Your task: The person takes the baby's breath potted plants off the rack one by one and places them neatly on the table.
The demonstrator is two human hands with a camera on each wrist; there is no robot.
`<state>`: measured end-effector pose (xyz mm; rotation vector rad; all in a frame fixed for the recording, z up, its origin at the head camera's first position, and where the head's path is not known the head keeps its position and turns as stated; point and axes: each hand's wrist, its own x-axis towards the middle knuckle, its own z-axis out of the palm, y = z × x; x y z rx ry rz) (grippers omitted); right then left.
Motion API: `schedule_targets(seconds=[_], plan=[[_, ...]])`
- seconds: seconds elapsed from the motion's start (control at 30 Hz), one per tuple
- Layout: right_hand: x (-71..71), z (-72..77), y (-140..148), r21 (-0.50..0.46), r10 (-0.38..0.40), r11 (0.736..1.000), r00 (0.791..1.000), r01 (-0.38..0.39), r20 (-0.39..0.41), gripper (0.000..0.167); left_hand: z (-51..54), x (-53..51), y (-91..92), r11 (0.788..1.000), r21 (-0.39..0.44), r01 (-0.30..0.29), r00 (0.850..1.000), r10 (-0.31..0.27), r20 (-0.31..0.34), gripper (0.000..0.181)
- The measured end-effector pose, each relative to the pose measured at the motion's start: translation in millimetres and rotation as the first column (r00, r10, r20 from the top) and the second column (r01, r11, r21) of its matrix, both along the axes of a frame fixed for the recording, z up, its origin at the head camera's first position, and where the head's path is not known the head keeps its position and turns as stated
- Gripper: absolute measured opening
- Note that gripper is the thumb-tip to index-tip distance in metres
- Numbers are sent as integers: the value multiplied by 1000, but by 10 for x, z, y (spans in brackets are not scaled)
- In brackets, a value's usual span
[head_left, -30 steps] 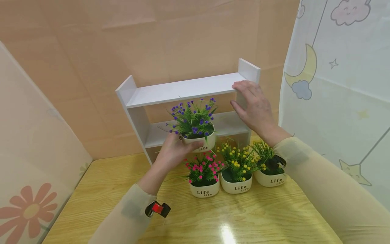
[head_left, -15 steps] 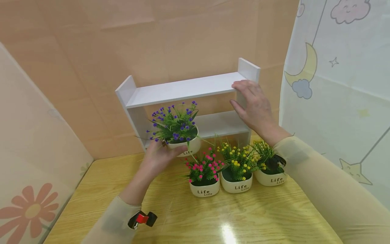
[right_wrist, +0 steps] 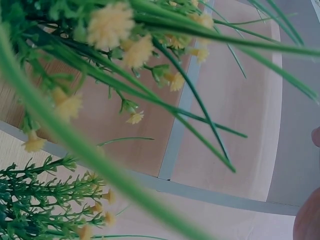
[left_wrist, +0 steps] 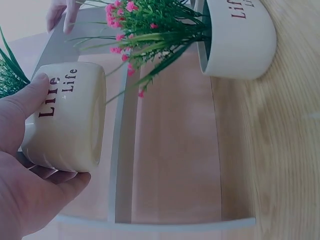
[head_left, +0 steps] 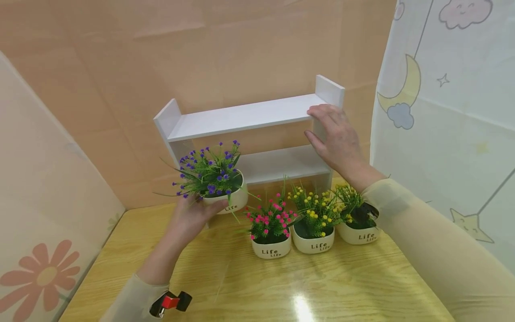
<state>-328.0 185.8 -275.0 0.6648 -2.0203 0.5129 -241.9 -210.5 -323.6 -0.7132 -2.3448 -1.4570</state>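
Observation:
My left hand (head_left: 192, 219) holds a cream pot of purple flowers (head_left: 227, 201) in the air, in front of the left part of a white shelf unit (head_left: 245, 118). In the left wrist view the thumb lies across the lettering on that pot (left_wrist: 70, 115), and the other fingers are around its far side. My right hand (head_left: 335, 136) rests at the right end of the top board, fingertips on its front edge and thumb lower and apart. Only bits of that hand (right_wrist: 306, 220) show in the right wrist view.
On the wooden table (head_left: 241, 286), in front of the shelf, stand a pot of pink flowers (head_left: 271, 248) and two pots of yellow flowers, one in the middle (head_left: 314, 243) and one at right (head_left: 358, 235). Printed cloths hang left and right.
My left hand has carried the purple-flower pot leftward and slightly down, toward the shelf's left side. The right hand has stayed at the top board's right end.

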Motion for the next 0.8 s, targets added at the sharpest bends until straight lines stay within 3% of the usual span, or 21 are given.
schedule_targets(seconds=[0.2, 0.47, 0.8], plan=[[-3, 11, -6, 4, -5, 1000, 1000, 5, 0, 54, -25, 72, -171, 997, -54, -56, 998, 58, 34, 81], [10, 10, -9, -2, -2, 1000, 1000, 2, -11, 54, -112, 127, -325, 995, -70, -70, 995, 75, 71, 81], [7, 10, -43, 3, 7, 1000, 1000, -7, -16, 54, -212, 204, -521, 989, -106, -100, 991, 108, 73, 85]])
